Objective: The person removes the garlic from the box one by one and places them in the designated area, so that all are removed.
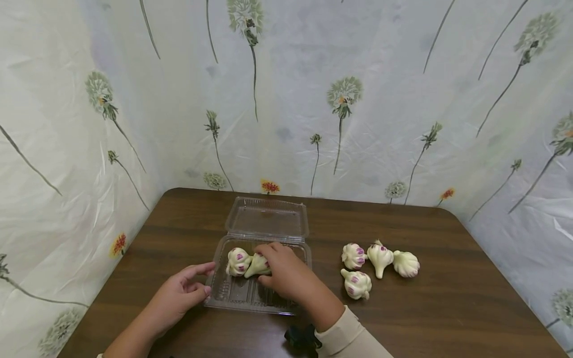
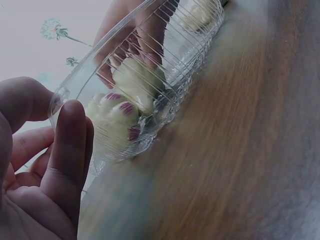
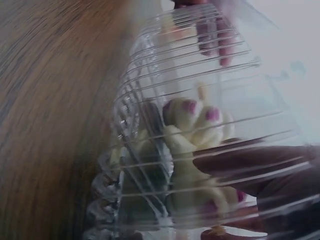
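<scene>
A clear plastic clamshell container (image 1: 235, 297) lies on the table with its lid (image 1: 267, 219) folded back. My left hand (image 1: 176, 298) pinches the container's left rim between thumb and fingers; the left wrist view shows the fingertips at its corner. Inside the tray, a purple-marked garlic bulb (image 1: 238, 262) sits at the left. Beside it my right hand (image 1: 286, 272) grips a second garlic bulb (image 1: 258, 266), its stem pointing toward the first. Fingers hide part of this second bulb. Through the ribbed wall in the right wrist view, the thumb (image 3: 230, 162) lies against it.
To the right of the container, several garlic bulbs (image 1: 380, 257) lie on the brown wooden table (image 1: 452, 298), one set apart nearer the front. A dark object (image 1: 301, 338) is partly hidden by the right sleeve. A flower-patterned sheet (image 1: 286, 99) hangs behind the table.
</scene>
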Demonstrator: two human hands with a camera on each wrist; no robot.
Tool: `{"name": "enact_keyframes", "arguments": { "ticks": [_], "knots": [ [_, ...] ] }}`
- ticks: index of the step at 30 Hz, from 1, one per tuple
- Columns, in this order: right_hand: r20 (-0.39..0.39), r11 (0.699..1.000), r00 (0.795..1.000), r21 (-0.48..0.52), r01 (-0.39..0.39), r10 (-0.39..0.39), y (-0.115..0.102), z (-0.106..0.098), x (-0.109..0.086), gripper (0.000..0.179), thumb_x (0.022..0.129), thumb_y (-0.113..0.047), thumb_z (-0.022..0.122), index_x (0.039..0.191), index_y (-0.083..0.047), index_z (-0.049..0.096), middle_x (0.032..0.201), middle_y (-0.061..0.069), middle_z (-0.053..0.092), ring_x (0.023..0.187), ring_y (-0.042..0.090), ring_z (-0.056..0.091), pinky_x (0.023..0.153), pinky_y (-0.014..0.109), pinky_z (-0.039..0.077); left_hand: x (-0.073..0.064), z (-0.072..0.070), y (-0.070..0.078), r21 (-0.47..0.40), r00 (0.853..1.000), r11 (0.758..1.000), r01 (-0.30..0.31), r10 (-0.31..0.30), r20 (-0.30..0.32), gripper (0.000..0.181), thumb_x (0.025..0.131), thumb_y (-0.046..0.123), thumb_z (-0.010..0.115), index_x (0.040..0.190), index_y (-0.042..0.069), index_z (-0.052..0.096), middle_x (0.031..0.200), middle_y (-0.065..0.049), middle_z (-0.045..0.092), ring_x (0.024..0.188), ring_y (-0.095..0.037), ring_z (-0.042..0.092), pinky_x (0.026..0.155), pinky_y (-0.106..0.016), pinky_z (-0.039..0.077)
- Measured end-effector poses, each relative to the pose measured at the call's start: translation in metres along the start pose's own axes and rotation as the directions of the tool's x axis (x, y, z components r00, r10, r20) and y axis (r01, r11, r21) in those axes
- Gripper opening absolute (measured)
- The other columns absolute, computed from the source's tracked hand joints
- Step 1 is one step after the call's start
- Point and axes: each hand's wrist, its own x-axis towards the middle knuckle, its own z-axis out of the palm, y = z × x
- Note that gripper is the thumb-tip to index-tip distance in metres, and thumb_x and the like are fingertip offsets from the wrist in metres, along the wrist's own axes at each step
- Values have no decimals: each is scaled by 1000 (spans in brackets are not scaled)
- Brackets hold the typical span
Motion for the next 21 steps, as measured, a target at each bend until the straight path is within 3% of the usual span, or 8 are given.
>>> {"name": "enact_keyframes", "arguments": {
  "ticks": [14, 21],
  "knots": [
    [-93, 998, 995, -60, 31, -37, 3, 4, 0, 48, 94, -15, 78, 138, -19, 59, 127, 8, 63, 112, 29, 63, 92, 45, 56, -1, 1, 1, 9, 1000, 1000, -1, 1, 2, 58, 97, 4, 70, 151, -4, 49, 141, -29, 50, 88, -9, 68, 76, -24, 59],
    [-114, 996, 992, -75, 47, -56, 4, 5, 0, 47, 93, -14, 79, 136, -19, 60, 125, 8, 64, 111, 28, 64, 92, 45, 56, -1, 1, 0, 14, 1000, 1000, 1, -1, 3, 58, 97, 4, 70, 151, -4, 49, 141, -29, 50, 88, -8, 68, 76, -24, 59]
  ]
}}
